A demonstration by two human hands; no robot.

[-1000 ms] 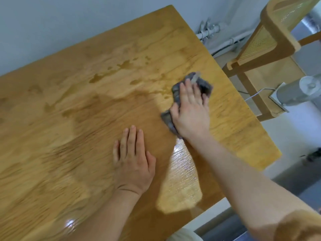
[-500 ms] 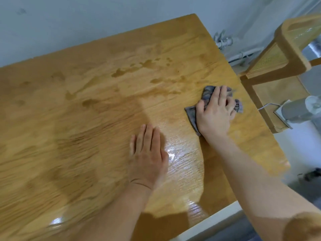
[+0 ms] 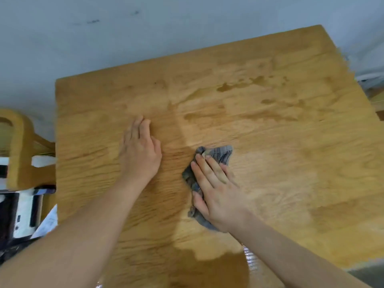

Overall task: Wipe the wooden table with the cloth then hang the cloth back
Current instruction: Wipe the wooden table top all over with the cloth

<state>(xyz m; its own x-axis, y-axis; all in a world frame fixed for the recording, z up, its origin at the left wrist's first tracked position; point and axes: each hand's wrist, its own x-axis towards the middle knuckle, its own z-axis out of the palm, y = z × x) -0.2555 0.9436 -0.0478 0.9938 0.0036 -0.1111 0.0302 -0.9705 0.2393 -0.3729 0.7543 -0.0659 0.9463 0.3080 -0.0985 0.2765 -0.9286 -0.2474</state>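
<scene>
**Pressing a grey cloth flat on the wooden table**

Pressing down with the palm, the right hand (image 3: 218, 196) covers the middle of the cloth (image 3: 220, 155), fingers stretched out and close together rather than curled, pinning the fabric against the wooden table (image 3: 291, 163). The cloth lies near the centre of the tabletop, a little toward the near edge. It is a thin, crumpled grey rag with faint darker stripes, bunched into an uneven, roughly elongated shape. Its long axis runs diagonally, from a near end that peeks out below the heel of the hand to a far, pointed corner that sticks out beyond the fingertips, up and to the right in the head view.

The left hand (image 3: 141, 152) rests flat on the bare wood just beside the cloth, to its left and not touching it, fingers straight and together, holding nothing.

The tabletop is a rectangular slab of honey-coloured wood with bold, wavy grain. Dark, irregular wet blotches (image 3: 226, 87) sit on the far right part, well apart from the cloth, and a paler, glossy band crosses the surface around the right hand. A shadow darkens the near middle of the table.

A wall (image 3: 124, 38), pale and smooth, stands behind the table's far edge. At the left, beside the table, is the curved wooden frame of a chair (image 3: 18, 146), blurred. No containers show.
</scene>
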